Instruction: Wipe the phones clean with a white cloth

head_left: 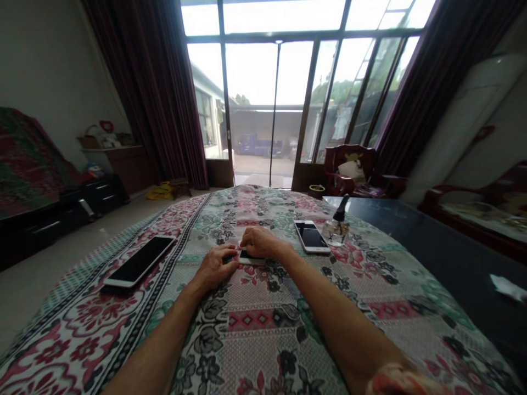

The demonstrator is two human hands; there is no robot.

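A small white-edged phone with a dark screen lies flat on the patterned cloth, partly covered by my hands. My left hand grips its left edge, thumb near and fingers curled beyond. Over the screen, my right hand is closed, its fingertips pressed down at the upper left; a bit of white shows there, too small to name. To the right lies a white phone with a dark screen. Beside it stands a clear round bottle with a black spray top. On the left rests a large white-framed tablet or phone.
The floral cloth spreads over the surface before me. A dark tabletop adjoins at the right, with a crumpled white tissue on it. Beyond are glass doors, a wooden chair and a low black cabinet.
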